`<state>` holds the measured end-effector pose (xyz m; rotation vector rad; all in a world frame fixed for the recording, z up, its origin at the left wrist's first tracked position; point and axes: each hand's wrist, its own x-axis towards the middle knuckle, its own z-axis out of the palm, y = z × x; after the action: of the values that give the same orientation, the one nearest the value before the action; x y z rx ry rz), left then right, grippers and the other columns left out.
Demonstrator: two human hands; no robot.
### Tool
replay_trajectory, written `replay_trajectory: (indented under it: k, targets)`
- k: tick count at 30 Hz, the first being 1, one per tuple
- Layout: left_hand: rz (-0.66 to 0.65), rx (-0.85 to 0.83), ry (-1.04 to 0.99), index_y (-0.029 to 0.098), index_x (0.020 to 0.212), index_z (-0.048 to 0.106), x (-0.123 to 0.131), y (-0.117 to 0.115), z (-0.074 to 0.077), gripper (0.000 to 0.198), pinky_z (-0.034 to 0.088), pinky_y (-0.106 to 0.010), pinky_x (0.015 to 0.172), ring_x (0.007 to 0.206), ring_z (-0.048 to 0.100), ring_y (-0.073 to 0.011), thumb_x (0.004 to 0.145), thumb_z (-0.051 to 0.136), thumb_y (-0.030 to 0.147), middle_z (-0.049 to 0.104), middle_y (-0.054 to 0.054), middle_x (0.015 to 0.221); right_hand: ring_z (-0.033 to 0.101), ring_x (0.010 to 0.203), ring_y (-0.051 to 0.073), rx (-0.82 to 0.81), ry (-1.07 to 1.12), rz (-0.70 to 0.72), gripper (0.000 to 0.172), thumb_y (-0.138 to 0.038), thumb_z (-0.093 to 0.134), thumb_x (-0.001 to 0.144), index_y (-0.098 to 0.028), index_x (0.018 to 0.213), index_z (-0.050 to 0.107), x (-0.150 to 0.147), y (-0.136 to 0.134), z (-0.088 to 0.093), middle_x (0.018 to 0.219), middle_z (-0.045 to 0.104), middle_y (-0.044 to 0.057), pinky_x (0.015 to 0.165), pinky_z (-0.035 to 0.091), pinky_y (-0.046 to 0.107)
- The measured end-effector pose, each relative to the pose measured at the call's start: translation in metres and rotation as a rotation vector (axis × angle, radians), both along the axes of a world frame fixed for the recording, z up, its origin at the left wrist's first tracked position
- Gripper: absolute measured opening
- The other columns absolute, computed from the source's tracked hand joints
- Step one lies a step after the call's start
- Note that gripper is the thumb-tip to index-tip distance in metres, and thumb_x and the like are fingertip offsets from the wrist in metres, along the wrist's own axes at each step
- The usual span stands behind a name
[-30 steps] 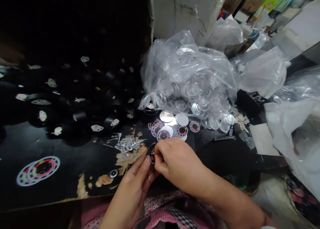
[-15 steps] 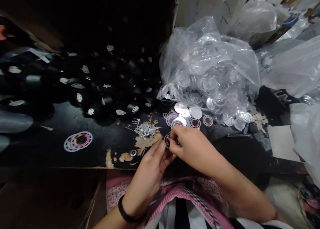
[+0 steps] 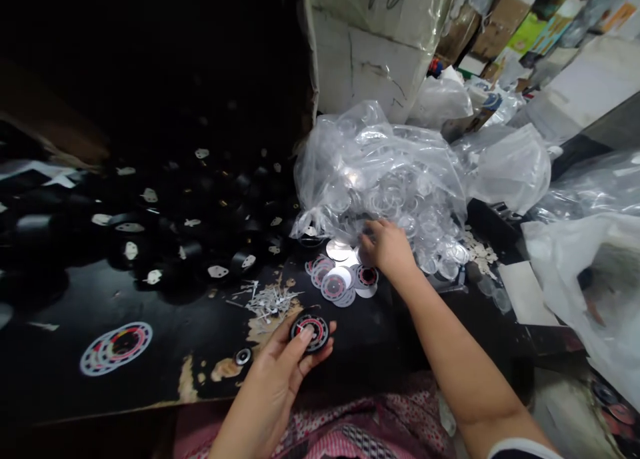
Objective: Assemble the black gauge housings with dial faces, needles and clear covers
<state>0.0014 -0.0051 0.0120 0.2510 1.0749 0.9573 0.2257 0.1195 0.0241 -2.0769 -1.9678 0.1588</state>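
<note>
My left hand (image 3: 280, 372) holds a small round black gauge (image 3: 310, 330) with a red and white dial, pinched between thumb and fingers just above the table's front edge. My right hand (image 3: 387, 247) is stretched out to the mouth of a clear plastic bag (image 3: 380, 172) full of round transparent covers, its fingers curled among the covers; what they grip is hidden. Several printed dial discs (image 3: 340, 282) lie in a loose heap just below that hand.
A pile of small white pointer needles (image 3: 265, 299) lies left of the discs. Many black round housings (image 3: 190, 232) cover the dark table at the left. Two overlapping dial discs (image 3: 116, 347) lie near the front left. More plastic bags (image 3: 590, 265) and boxes stand at the right.
My right hand has left the gauge and reached forward to the bag of covers. My left hand keeps the gauge, now turned face up.
</note>
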Motion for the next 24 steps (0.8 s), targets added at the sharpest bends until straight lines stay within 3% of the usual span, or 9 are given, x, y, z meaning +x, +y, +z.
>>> replay_trajectory:
  k: [5,7,9,11,14,17,21,24]
  targets:
    - [-0.017,-0.021,-0.157,0.017,0.107,0.072,-0.003,0.007,-0.002,0.033,0.059,-0.037,0.094,0.108,0.07,-0.0267,0.08,0.078,0.035,0.074,-0.012,0.116,0.066,0.107,0.025,0.12,0.067,0.033,0.034,-0.023,0.045,0.1,-0.011,0.123,0.066,-0.009,-0.024,0.009,0.116,0.071,0.015,0.097,0.048,0.039]
    - [0.009,-0.066,-0.217,0.015,0.104,0.074,-0.001,0.013,0.0,0.025,0.058,-0.038,0.095,0.106,0.071,-0.0258,0.086,0.071,0.033,0.075,-0.013,0.113,0.063,0.114,0.024,0.253,0.117,0.169,0.034,-0.024,0.043,0.101,-0.013,0.124,0.065,-0.026,-0.048,0.008,0.123,0.069,0.014,0.1,0.045,0.039]
    - [0.042,-0.085,-0.278,0.015,0.102,0.075,0.003,0.019,0.003,0.022,0.057,-0.036,0.095,0.103,0.072,-0.0227,0.091,0.065,0.031,0.076,-0.012,0.112,0.062,0.113,0.024,0.338,0.153,0.395,0.03,-0.028,0.047,0.101,-0.02,0.12,0.068,-0.047,-0.073,0.004,0.129,0.067,0.01,0.097,0.046,0.04]
    - [0.063,-0.057,-0.309,0.017,0.1,0.077,0.006,0.024,0.004,0.02,0.058,-0.033,0.092,0.098,0.072,-0.0193,0.091,0.065,0.032,0.076,-0.01,0.111,0.059,0.113,0.026,0.371,0.15,0.479,0.026,-0.028,0.05,0.099,-0.024,0.117,0.069,-0.063,-0.091,0.0,0.134,0.064,0.007,0.094,0.044,0.042]
    - [0.081,0.04,-0.251,0.02,0.096,0.078,0.007,0.027,0.002,0.02,0.059,-0.031,0.085,0.093,0.073,-0.0193,0.081,0.077,0.032,0.077,-0.008,0.109,0.056,0.116,0.026,0.417,0.209,0.525,0.023,-0.027,0.053,0.098,-0.029,0.117,0.068,-0.071,-0.099,-0.002,0.129,0.068,0.001,0.097,0.038,0.043]
    - [0.017,0.202,-0.104,0.022,0.106,0.077,0.006,0.023,-0.001,0.03,0.058,-0.038,0.09,0.108,0.069,-0.0263,0.08,0.077,0.038,0.073,-0.009,0.122,0.059,0.108,0.022,0.343,0.364,0.472,0.022,-0.031,0.049,0.101,-0.027,0.116,0.064,-0.072,-0.09,0.001,0.112,0.073,0.001,0.093,0.04,0.038]
    - [-0.136,0.436,0.214,0.027,0.125,0.069,0.003,0.014,-0.003,0.04,0.047,-0.039,0.108,0.132,0.055,-0.0272,0.088,0.067,0.042,0.063,-0.008,0.14,0.058,0.073,0.017,0.113,0.462,0.296,0.041,-0.044,0.035,0.104,-0.02,0.081,0.059,-0.081,-0.077,0.002,0.077,0.066,0.001,0.068,0.04,0.029]
    - [-0.19,0.526,0.42,0.025,0.126,0.068,0.002,0.012,-0.002,0.039,0.043,-0.038,0.111,0.133,0.054,-0.0258,0.091,0.06,0.04,0.064,-0.009,0.138,0.051,0.061,0.016,0.215,0.409,0.271,0.047,-0.039,0.027,0.106,-0.02,0.069,0.049,-0.092,-0.073,0.001,0.065,0.059,0.0,0.063,0.034,0.029]
